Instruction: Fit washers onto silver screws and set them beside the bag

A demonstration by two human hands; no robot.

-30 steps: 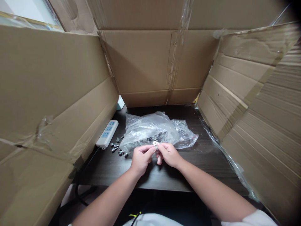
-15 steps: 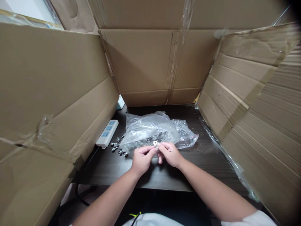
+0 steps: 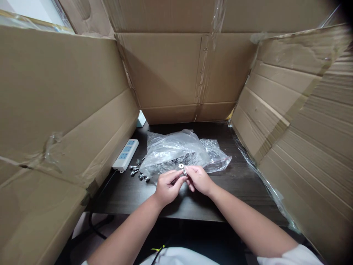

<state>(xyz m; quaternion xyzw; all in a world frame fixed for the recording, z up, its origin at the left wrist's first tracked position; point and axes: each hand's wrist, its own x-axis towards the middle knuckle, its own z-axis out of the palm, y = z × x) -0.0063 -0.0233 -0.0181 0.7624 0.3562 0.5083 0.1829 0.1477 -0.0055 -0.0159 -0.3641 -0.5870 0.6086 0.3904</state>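
My left hand (image 3: 168, 187) is closed, thumb and forefinger pinching a small metal bolt (image 3: 185, 172) with a ring-shaped end showing. The fingers of my right hand (image 3: 200, 179) close on the same bolt from the other side, their tips partly hiding it. Just beyond the fingertips a flat washer (image 3: 181, 166) appears to lie on the clear plastic bag (image 3: 176, 147). Many small dark metal pieces show through that bag. Several loose bolts (image 3: 134, 170) are scattered left of it on the dark table (image 3: 220, 198).
A white power strip (image 3: 126, 155) lies on the left, against the cardboard wall (image 3: 104, 121). Another cardboard panel (image 3: 176, 73) closes off the back, and a taped cardboard wall (image 3: 289, 121) stands on the right. The table's front edge runs beneath my forearms.
Both hands stay in nearly the same place. The bolt between the fingertips has turned and shows more, and my right fingers have shifted slightly around it.
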